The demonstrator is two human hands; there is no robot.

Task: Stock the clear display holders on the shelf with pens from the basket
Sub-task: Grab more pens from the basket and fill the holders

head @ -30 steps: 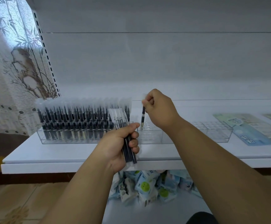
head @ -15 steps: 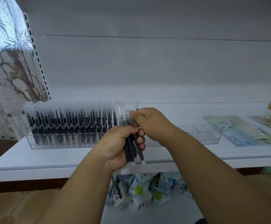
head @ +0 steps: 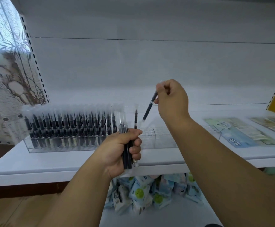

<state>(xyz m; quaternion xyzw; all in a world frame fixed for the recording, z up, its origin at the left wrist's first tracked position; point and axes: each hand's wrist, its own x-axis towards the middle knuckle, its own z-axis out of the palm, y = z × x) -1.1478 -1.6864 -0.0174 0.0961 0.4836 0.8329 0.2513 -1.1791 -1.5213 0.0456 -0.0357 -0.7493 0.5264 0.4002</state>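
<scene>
White shelf (head: pixel 55 163), pale back panel behind. Full clear holder (head: pixel 64 145) at left, packed with upright black pens. Second clear holder (head: pixel 159 138) beside it, one pen (head: pixel 135 117) standing in it. Left hand (head: pixel 122 151) grips a bundle of pens (head: pixel 127 159). Right hand (head: pixel 172 99) pinches a single pen (head: pixel 149 108), tilted, tip down above second holder. Packets (head: pixel 143 195) heaped below shelf.

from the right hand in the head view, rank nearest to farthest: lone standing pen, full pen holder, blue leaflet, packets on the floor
From the right hand:
1. Lone standing pen, just to its left in the near-empty holder.
2. Blue leaflet on the shelf, to the right.
3. Full pen holder, to the left; its nearest end is about level with the leaflet, too close to call.
4. Packets on the floor, below the shelf.
</scene>
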